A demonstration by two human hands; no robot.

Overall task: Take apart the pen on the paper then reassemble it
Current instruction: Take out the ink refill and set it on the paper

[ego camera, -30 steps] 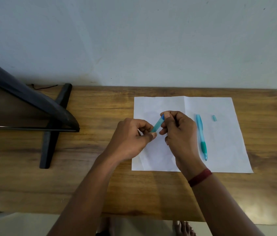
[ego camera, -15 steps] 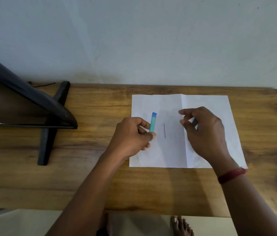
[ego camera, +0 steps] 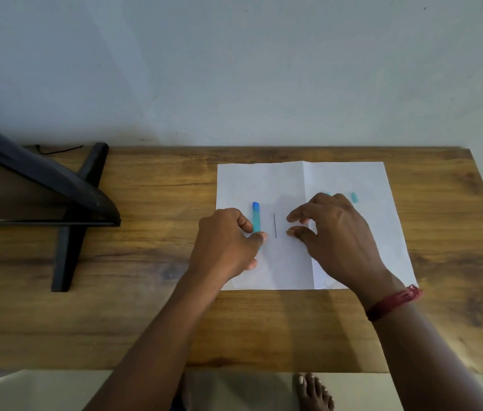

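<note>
Pale grey wall [ego camera: 234, 69] rises behind a brown wood-grain tabletop [ego camera: 151, 315], and on the tabletop lies a white creased sheet of paper [ego camera: 293, 185] that carries all the pen parts. No box, tray or other container shows anywhere; the sheet alone holds the pieces.

On the sheet's left part, the left hand [ego camera: 228, 241] pinches the lower end of a teal plastic pen barrel section with a blue cap end [ego camera: 256, 217] between thumb and forefinger, the other fingers curled under; the section points away from the person, its blue end farthest. Just to its right a thin dark straight refill rod [ego camera: 275, 225] lies flat on the paper, apart from both hands.

The right hand [ego camera: 335, 238] hovers low over the fold of the sheet, thumb and fingers spread apart with nothing between them, their tips near the rod but not touching it. A red thread band [ego camera: 394, 302] circles that wrist. Behind the knuckles a sliver of teal [ego camera: 327, 194] peeks out, too hidden to identify. Farther right a small teal plastic piece [ego camera: 354, 197] lies alone on the paper.

At the left of the tabletop stands a black monitor on a black crossed stand [ego camera: 65, 232]. Below the table's near edge a bare foot [ego camera: 312, 391] rests on the floor.
</note>
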